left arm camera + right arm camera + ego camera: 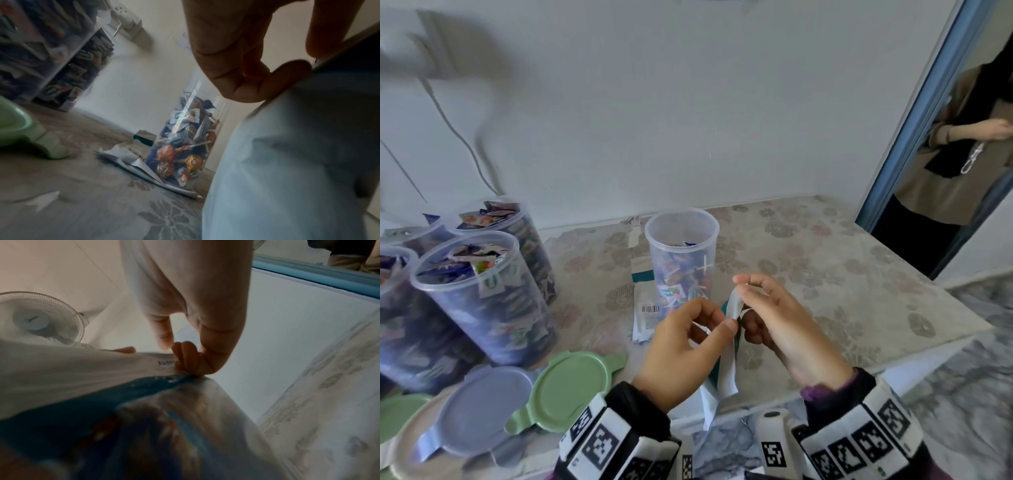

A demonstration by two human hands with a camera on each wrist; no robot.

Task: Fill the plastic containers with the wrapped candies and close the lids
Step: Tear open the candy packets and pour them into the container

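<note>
Floral-patterned cloth (825,274) covers the table, which is backed by a plain white wall and bounded at three o'clock by a blue door frame (914,113), where a second person (959,161) is seen standing. At the centre, an open clear container (681,253), roughly half filled with wrapped candies (180,146), is placed upright; emptied white-and-teal packets (643,308), one bearing a barcode, are laid touching its base at seven o'clock. At nine o'clock, full containers (479,294) are grouped close together, with green and lilac lids (571,387) laid flat in front of them near the table's front edge. Open cloth is left at two and four o'clock, up to the right edge. A white-and-teal candy bag (729,366) is held up before the container, pinched at its top edge by the left hand (681,349) and the right hand (784,318). Print on the bag is visible from the right wrist but appears too blurred to be read.
</note>
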